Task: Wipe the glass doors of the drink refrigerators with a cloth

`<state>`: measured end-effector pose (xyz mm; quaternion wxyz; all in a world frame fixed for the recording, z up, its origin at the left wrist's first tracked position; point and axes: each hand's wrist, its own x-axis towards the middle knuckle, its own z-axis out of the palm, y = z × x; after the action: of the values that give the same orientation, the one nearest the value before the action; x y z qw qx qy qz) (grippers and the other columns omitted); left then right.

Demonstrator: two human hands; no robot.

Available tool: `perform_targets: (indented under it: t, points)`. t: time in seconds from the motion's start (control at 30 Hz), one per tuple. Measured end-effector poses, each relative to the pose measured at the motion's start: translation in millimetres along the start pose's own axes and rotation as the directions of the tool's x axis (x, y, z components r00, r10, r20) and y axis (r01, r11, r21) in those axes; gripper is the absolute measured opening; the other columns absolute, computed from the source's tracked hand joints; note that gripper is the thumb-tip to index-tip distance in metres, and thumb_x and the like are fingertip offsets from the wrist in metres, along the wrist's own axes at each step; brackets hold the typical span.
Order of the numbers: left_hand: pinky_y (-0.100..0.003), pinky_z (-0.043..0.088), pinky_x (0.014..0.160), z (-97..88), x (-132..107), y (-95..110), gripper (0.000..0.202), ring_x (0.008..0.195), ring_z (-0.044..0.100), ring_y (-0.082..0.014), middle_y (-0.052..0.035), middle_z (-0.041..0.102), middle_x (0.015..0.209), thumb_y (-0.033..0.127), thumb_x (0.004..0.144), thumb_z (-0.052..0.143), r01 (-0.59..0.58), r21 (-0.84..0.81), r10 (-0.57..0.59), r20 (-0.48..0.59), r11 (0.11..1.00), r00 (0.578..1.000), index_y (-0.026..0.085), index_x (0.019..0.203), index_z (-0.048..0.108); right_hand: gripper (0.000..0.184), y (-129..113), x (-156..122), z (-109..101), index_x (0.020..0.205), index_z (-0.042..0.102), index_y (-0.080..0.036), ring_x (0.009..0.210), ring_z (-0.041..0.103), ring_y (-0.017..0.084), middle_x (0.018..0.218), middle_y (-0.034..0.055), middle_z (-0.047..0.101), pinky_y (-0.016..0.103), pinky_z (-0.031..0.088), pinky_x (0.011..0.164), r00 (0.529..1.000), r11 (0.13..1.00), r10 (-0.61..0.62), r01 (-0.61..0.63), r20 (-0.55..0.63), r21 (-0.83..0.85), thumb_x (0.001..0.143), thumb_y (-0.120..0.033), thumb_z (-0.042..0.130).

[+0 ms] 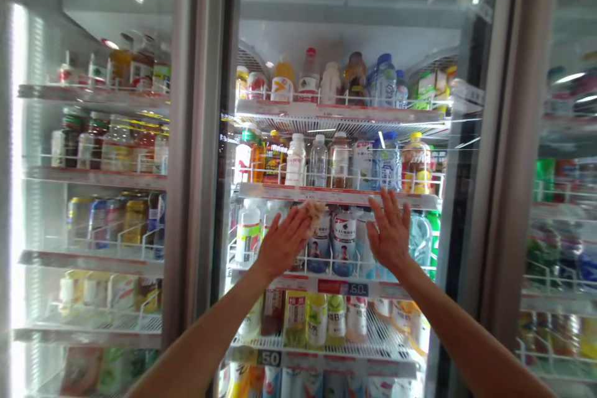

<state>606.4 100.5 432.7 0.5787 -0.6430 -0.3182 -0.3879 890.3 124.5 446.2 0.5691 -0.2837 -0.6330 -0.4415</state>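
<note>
My left hand [286, 242] presses a crumpled tan cloth [316, 212] against the glass door [354, 18] of a drinks fridge, its fingers reaching over the cloth's edge. To the right, my right hand [389, 233] is open, fingers spread, at the glass with nothing in it. Whether its palm touches the pane is hard to tell. Behind the glass, between my hands, stand dark-labelled bottles [344, 239]. Above them a shelf edge [308, 193] with price strips runs across. Part of the cloth is hidden under my left hand.
Metal door frames [489, 199] stand on both sides of the middle pane. A left fridge section [93, 180] holds bottles and cans on several shelves. Another section [559, 211] lies at the right edge. Ceiling lights reflect on the glass.
</note>
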Motion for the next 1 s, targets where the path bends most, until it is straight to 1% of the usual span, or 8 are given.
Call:
perform_targets:
  t: [0.07, 0.2, 0.3, 0.4, 0.47, 0.57, 0.8, 1.0]
  points:
    - [-0.040, 0.013, 0.116, -0.9, 6.6, -16.2, 0.053, 0.138, 0.024, -0.0180, -0.0077, 0.038, 0.144, 0.029, 0.093, 0.036, 0.193, 0.010, -0.192, -0.032, 0.981, 0.981, 0.021, 0.144, 0.025, 0.057, 4.4, 5.2, 0.7, 0.146, 0.019, -0.028, 0.141, 0.018, 0.021, 0.153, 0.0051, 0.022, 0.046, 0.013, 0.114, 1.000, 1.000, 0.012, -0.012, -0.020, 0.000, 0.092, -0.027, 0.037]
    - [-0.048, 0.013, 0.115, -0.5, 22.9, -40.9, 0.056, 0.141, 0.012, -0.0248, -0.0155, 0.021, 0.150, 0.032, 0.094, 0.030, 0.627, -0.020, -0.621, -0.166, 0.779, 0.766, 0.012, 0.145, 0.020, 0.055, 17.7, 8.7, 0.1, 0.145, 0.023, -0.026, 0.140, 0.021, 0.023, 0.152, 0.0078, 0.025, 0.047, 0.016, 0.112, 0.991, 0.995, 0.095, -0.098, -0.094, -0.024, 0.092, -0.028, 0.037]
    - [-0.041, 0.015, 0.116, 2.7, 28.9, -23.8, 0.054, 0.141, 0.013, -0.0190, -0.0101, 0.029, 0.148, 0.029, 0.093, 0.033, 0.237, -0.009, -0.237, -0.060, 0.972, 0.970, 0.017, 0.145, 0.021, 0.057, 13.7, 8.8, -0.6, 0.146, 0.019, -0.027, 0.141, 0.021, 0.022, 0.153, 0.0059, 0.023, 0.046, 0.017, 0.113, 0.999, 0.999, 0.041, -0.041, -0.032, 0.004, 0.092, -0.025, 0.036]
    - [-0.037, 0.014, 0.116, 3.2, 36.8, -20.1, 0.053, 0.139, 0.022, -0.0142, -0.0044, 0.039, 0.144, 0.027, 0.092, 0.038, -0.131, -0.037, 0.132, 0.031, 0.991, 0.991, 0.023, 0.143, 0.025, 0.059, 8.0, 9.1, -1.7, 0.146, 0.018, -0.030, 0.140, 0.021, 0.020, 0.153, 0.0037, 0.023, 0.045, 0.016, 0.114, 0.999, 0.999, -0.024, 0.023, 0.026, 0.038, 0.091, -0.023, 0.037]
    - [-0.041, 0.015, 0.116, 1.9, 47.9, -37.6, 0.052, 0.139, 0.023, -0.0167, -0.0080, 0.038, 0.145, 0.028, 0.093, 0.036, 0.071, -0.001, -0.071, -0.037, 0.997, 0.997, 0.021, 0.143, 0.024, 0.057, 12.6, 9.2, -3.0, 0.145, 0.021, -0.030, 0.140, 0.022, 0.021, 0.152, 0.0040, 0.025, 0.045, 0.017, 0.113, 1.000, 1.000, 0.013, -0.013, 0.006, 0.026, 0.091, -0.023, 0.037]
    - [-0.050, 0.017, 0.114, 2.2, 65.7, -61.7, 0.054, 0.140, 0.017, -0.0245, -0.0172, 0.028, 0.148, 0.031, 0.093, 0.030, 0.525, 0.016, -0.512, -0.197, 0.851, 0.836, 0.011, 0.143, 0.024, 0.052, 27.9, 7.0, -5.6, 0.143, 0.027, -0.027, 0.140, 0.023, 0.021, 0.151, 0.0063, 0.028, 0.045, 0.020, 0.112, 0.992, 0.993, 0.116, -0.117, -0.054, -0.007, 0.092, -0.024, 0.037]
    - [-0.038, 0.015, 0.117, 12.0, 77.4, -20.8, 0.050, 0.139, 0.022, -0.0148, -0.0049, 0.039, 0.144, 0.029, 0.093, 0.037, -0.133, -0.040, 0.134, 0.031, 0.990, 0.991, 0.022, 0.141, 0.029, 0.052, 34.5, 1.9, -7.0, 0.143, 0.028, -0.028, 0.140, 0.023, 0.020, 0.151, 0.0055, 0.028, 0.045, 0.014, 0.113, 0.998, 0.998, 0.059, -0.058, 0.010, -0.032, 0.092, -0.025, 0.037]
    - [-0.049, 0.018, 0.114, 19.1, 114.0, -22.4, 0.055, 0.141, 0.015, -0.0249, -0.0139, 0.027, 0.149, 0.030, 0.093, 0.033, 0.371, -0.008, -0.367, -0.181, 0.929, 0.913, 0.013, 0.144, 0.022, 0.052, 50.1, 13.7, -19.5, 0.143, 0.027, -0.028, 0.140, 0.024, 0.021, 0.150, 0.0060, 0.030, 0.046, 0.016, 0.112, 0.986, 0.987, 0.143, -0.149, -0.089, -0.061, 0.093, -0.025, 0.036]
